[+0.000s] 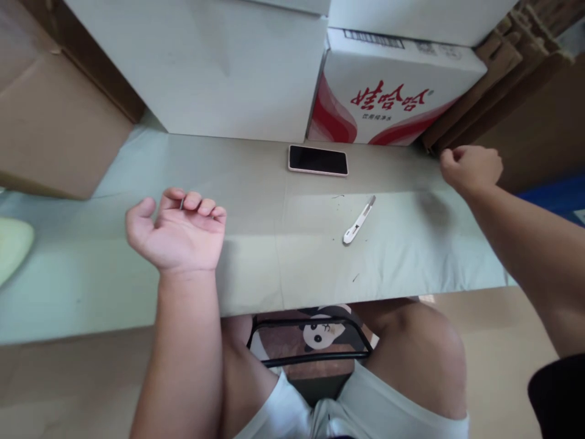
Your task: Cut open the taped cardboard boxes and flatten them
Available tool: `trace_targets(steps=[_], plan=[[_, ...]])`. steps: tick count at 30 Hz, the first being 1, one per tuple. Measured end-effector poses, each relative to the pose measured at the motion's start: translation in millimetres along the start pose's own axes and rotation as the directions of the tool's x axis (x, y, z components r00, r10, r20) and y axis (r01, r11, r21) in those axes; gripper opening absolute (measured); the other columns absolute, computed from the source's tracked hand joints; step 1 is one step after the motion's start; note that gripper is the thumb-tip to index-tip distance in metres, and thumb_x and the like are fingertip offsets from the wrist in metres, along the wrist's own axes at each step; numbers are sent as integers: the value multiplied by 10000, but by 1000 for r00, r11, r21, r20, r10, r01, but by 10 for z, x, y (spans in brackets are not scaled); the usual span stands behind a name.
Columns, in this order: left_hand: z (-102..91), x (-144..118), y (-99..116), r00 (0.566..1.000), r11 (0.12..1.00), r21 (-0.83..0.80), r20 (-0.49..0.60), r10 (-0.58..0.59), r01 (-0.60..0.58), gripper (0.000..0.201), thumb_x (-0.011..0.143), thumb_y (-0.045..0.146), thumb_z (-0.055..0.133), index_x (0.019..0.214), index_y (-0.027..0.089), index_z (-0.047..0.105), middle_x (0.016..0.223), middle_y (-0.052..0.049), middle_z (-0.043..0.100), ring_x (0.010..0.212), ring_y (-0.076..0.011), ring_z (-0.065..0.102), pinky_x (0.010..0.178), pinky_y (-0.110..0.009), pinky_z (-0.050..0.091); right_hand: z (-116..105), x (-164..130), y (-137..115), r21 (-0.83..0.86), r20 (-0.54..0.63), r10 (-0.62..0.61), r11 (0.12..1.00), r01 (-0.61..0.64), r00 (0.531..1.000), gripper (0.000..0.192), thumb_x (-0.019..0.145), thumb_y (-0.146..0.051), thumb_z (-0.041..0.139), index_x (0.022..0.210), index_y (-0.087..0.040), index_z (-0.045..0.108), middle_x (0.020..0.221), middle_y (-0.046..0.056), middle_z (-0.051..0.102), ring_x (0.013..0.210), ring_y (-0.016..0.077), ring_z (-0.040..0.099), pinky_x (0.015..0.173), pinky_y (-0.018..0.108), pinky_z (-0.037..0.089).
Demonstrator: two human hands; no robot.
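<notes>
The utility knife (pixel 359 221) lies btwn both hands, blade end angled up-right, slightly nearer the loosely fisted right hand (pixel 470 167) (left hand (pixel 178 231) palm-up, half-curled, nothing held).

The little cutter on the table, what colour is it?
The cutter is white with a metal tip, seen in the head view.

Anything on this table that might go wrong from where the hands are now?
The utility knife lies loose between both hands; a blind sweep of the right hand might catch its tip. The phone lies flat near the boxes and may get scratched. The left hand pinches something small and dark that may drop.
</notes>
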State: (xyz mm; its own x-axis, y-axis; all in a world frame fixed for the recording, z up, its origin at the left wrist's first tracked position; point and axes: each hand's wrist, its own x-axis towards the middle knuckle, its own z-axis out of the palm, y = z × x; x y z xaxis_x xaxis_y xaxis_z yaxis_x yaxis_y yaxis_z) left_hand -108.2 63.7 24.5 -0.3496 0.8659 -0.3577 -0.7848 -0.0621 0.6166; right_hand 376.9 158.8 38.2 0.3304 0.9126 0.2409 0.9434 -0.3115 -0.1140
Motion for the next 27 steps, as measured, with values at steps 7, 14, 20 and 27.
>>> trace_targets(steps=[7, 14, 20, 27], plan=[[-218, 10, 342, 989, 983, -146, -116, 91, -108, 367, 924, 459, 349, 675, 211, 454, 582, 5, 388, 479, -103, 358, 477, -285, 342, -225, -454, -1405, 110, 69, -369, 926, 360, 927, 319, 880, -310, 561, 620, -249, 386, 553, 5, 355, 575, 157, 336, 642, 364, 256], [-463, 26, 571, 985, 966, -206, -97, 140, -157, 327, 886, 488, 430, 692, 225, 445, 582, 20, 379, 475, -101, 370, 486, -257, 363, -32, -864, -3278, 226, 64, -775, 625, 747, 629, 222, 917, -354, 484, 926, -208, 651, 827, 87, 694, 792, 249, 639, 739, 370, 429], [-580, 21, 686, 984, 952, -263, -122, 129, -158, 357, 925, 485, 370, 694, 224, 447, 566, 23, 369, 475, -113, 371, 486, -260, 371, -167, -1347, -4814, 483, -49, -940, 273, 832, 337, 603, 845, -212, 484, 1449, -210, 491, 919, -15, 732, 900, 214, 710, 926, 361, 560], [-696, 37, 694, 973, 971, -103, -97, 208, -217, 335, 886, 512, 441, 692, 239, 439, 589, 2, 386, 511, -139, 378, 512, -293, 371, -206, -1690, -5635, 580, -71, -953, 200, 789, 294, 740, 846, -160, 216, 1566, -273, 344, 1212, -63, 662, 1211, 124, 673, 1016, 385, 484]])
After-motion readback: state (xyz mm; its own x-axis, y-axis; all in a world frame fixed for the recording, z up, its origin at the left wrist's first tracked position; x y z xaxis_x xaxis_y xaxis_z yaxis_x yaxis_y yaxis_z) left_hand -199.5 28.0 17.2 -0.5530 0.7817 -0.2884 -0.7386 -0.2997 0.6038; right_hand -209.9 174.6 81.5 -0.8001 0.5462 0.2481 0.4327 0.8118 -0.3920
